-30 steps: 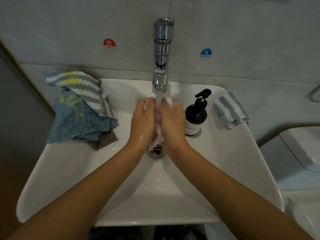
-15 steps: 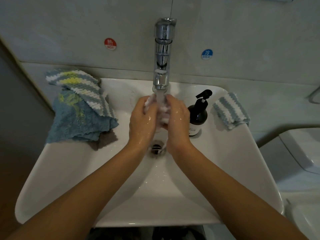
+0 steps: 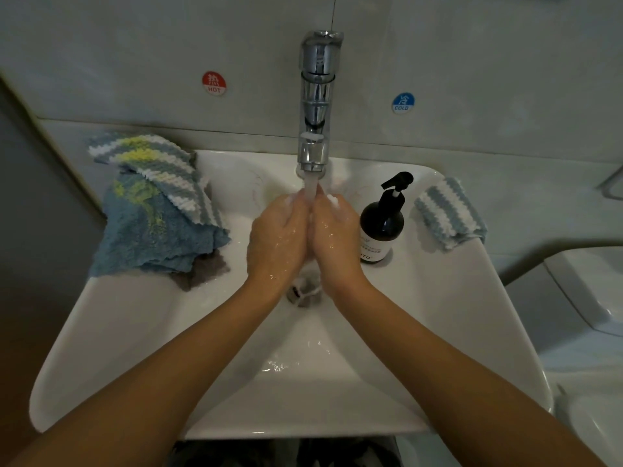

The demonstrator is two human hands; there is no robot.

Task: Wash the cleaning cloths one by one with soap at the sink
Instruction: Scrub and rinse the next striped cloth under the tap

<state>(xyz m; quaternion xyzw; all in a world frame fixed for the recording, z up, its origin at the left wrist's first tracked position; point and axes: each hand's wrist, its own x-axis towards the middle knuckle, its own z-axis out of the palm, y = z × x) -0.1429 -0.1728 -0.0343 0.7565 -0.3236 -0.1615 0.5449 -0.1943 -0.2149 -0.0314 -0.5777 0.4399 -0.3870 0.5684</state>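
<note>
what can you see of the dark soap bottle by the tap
The soap bottle is dark, round-shouldered and glossy, likely plastic or glass, with a black pump head on a pale neck, its nozzle pointing right. A light label with partly readable print wraps its lower half. It stands upright on the sink ledge, right of the running water, just beside the right hand; whether they touch is unclear.
</note>
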